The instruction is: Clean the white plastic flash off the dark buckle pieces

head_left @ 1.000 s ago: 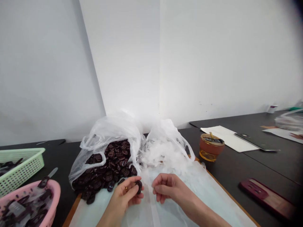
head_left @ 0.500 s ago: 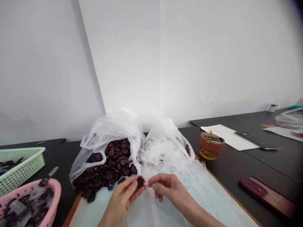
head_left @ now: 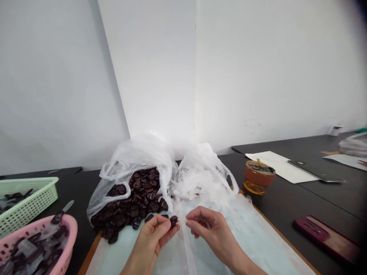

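My left hand (head_left: 155,236) pinches a small glossy dark-brown piece (head_left: 173,221) between thumb and fingers, above the pale sheet. Just to its right, my right hand (head_left: 208,229) has thumb and forefinger pressed together; whatever may be between them is too small to make out. A narrow gap separates the two hands. Behind my left hand, many similar dark pieces (head_left: 134,204) spill from a white plastic bag (head_left: 120,164) lying on its side. Beyond my right hand, a second white bag (head_left: 208,154) lies open with a heap of thin whitish bits (head_left: 195,181).
At left, a pink basket (head_left: 73,233) holds dark pieces with clear strips, beside a green basket (head_left: 43,198). The pale sheet (head_left: 258,244) covers a board. To the right are an amber cup (head_left: 259,177), white paper (head_left: 286,168), a dark phone (head_left: 315,172) and a maroon phone case (head_left: 323,236).
My left hand has turned the dark piece slightly. My right thumb and forefinger have come closer together. The whole view has shifted a little.
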`<state>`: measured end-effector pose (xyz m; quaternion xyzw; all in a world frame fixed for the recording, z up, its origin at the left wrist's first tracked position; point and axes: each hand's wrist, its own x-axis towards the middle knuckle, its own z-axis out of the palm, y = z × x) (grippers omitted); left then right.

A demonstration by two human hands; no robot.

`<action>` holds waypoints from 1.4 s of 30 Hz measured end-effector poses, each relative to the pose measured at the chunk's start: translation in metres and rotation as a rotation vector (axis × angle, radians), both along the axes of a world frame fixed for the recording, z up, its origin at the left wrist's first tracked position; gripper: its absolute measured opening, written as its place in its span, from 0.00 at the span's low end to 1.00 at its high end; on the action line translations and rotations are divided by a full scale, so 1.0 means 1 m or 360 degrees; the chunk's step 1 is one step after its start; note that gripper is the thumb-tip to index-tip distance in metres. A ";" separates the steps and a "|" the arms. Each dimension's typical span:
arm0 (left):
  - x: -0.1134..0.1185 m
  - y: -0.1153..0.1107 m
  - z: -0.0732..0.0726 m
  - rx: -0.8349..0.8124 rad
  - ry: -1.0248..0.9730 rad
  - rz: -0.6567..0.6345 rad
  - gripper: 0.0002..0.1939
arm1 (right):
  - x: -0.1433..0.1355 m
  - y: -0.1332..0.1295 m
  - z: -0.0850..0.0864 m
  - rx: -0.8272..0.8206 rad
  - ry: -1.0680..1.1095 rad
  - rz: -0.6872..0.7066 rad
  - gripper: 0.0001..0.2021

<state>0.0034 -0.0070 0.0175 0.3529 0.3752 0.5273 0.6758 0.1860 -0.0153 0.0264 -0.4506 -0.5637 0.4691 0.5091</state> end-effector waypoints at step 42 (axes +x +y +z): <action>0.004 -0.008 0.005 -0.0219 0.0019 -0.0182 0.07 | 0.009 -0.015 0.007 0.1615 -0.1639 0.0380 0.11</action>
